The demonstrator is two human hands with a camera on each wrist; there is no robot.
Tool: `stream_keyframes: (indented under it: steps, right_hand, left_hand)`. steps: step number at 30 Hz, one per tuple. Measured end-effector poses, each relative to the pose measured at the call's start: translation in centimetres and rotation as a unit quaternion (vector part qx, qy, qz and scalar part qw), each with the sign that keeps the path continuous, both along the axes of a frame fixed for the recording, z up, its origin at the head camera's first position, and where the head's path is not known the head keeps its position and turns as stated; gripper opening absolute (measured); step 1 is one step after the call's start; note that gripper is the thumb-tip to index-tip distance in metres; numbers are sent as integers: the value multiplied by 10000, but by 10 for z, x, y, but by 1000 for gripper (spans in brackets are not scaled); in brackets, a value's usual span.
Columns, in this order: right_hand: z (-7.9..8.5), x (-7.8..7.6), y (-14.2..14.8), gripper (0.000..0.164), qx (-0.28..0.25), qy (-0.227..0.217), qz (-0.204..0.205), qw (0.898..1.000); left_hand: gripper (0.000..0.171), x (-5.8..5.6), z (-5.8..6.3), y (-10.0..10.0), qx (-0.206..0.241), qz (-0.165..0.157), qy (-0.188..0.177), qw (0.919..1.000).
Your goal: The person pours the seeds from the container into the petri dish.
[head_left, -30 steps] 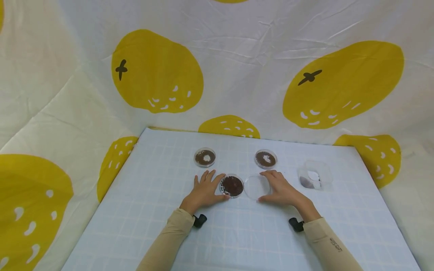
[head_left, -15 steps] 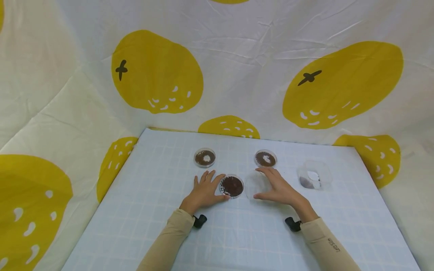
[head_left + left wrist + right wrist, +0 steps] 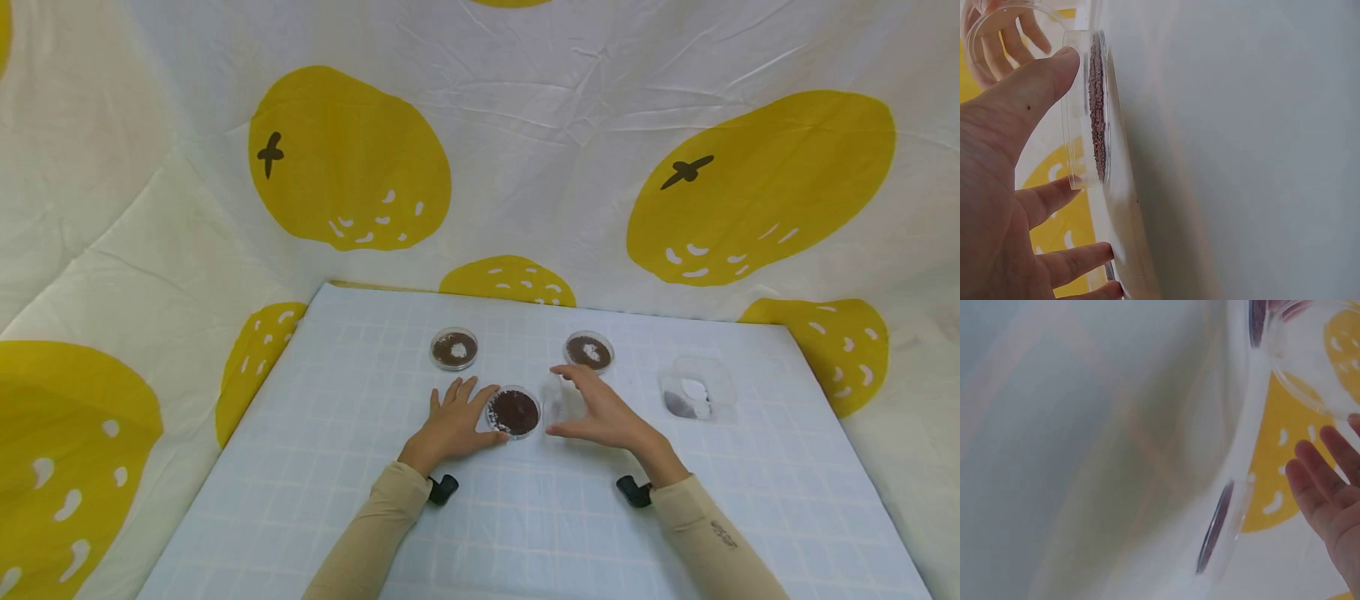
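A petri dish (image 3: 513, 412) of dark brown granules with white specks along its edge sits in the middle of the table. My left hand (image 3: 450, 422) grips its rim between thumb and index finger, the other fingers spread to the side. In the left wrist view, the thumb presses the side of the dish (image 3: 1097, 112). My right hand (image 3: 600, 410) pinches a clear petri dish lid (image 3: 554, 402) by its edges, just right of the dish. Raised and tilted, the lid (image 3: 1300, 375) shows see-through in the right wrist view.
Two more petri dishes stand farther back, one at left (image 3: 453, 349) and one at right (image 3: 588, 352); both hold brown granules with a white patch. A clear plastic container (image 3: 686, 400) with dark and white contents lies at the right. A patterned cloth (image 3: 525, 192) hangs behind the table.
My right hand has lifted the lid off the table, tipped it up and brought it left toward the dish. The left hand and its dish have stayed put.
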State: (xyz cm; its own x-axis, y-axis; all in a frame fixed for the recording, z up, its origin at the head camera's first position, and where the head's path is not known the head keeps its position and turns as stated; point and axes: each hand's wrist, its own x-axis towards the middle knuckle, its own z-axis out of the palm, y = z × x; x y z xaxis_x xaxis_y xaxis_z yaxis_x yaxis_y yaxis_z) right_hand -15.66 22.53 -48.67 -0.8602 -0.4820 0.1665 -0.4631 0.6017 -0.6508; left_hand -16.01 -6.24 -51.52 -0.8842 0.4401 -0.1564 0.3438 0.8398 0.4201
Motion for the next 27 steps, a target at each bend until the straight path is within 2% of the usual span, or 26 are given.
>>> stream_keyframes:
  steps: [6,19,27]
  right_hand:
    - [1,-5,-8,95,-50,-34,88,9999]
    - [-7,-12,-30,96,-397,-488,570,9964]
    - [-9,-13,-43,100,-76,-304,788,9964]
  left_hand:
    - [86,0,1,0,-12,16,-17,10000]
    - [86,-1,3,0,-77,-27,-61,9999]
    - [87,-1,1,0,-109,-40,-48,9999]
